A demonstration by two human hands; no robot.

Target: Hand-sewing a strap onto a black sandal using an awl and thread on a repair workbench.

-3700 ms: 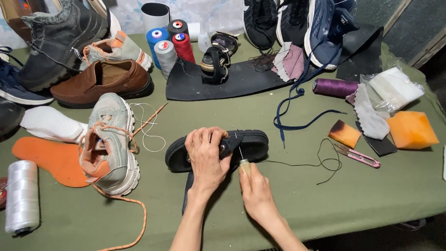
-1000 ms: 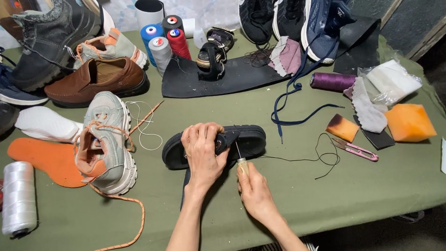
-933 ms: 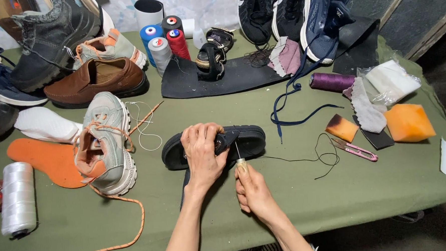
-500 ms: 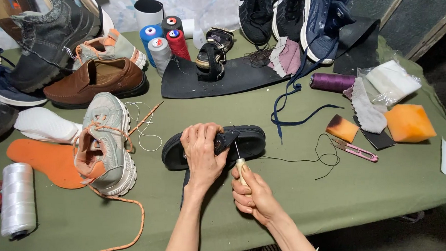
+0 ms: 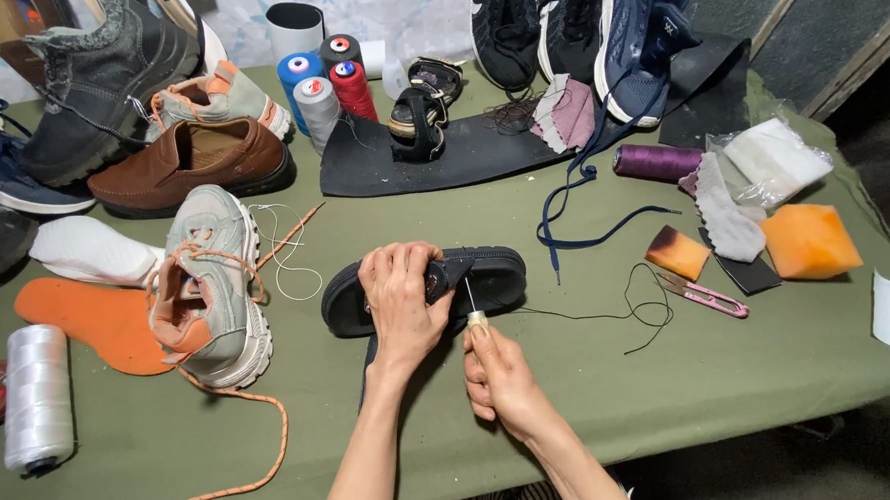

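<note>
A black sandal [image 5: 494, 274] lies flat in the middle of the green-covered table [image 5: 780, 365]. My left hand [image 5: 401, 298] presses down on its middle and grips its strap. My right hand [image 5: 500, 374] is closed around a stitching awl [image 5: 474, 311] with a pale handle, and the thin metal point goes into the sandal's near edge. A black thread [image 5: 627, 310] trails from the sandal toward the right.
A grey and orange sneaker [image 5: 208, 290], an orange insole [image 5: 97, 317] and a white thread spool [image 5: 36, 397] lie left. Brown shoe [image 5: 194, 161], thread cones [image 5: 317, 99] and a black rubber sheet [image 5: 489, 147] sit behind. Pink snips [image 5: 708, 297] and orange sponges [image 5: 806, 241] lie right.
My right hand has shifted slightly on the awl at the sandal's near edge. My left hand and the sandal stay where they were.
</note>
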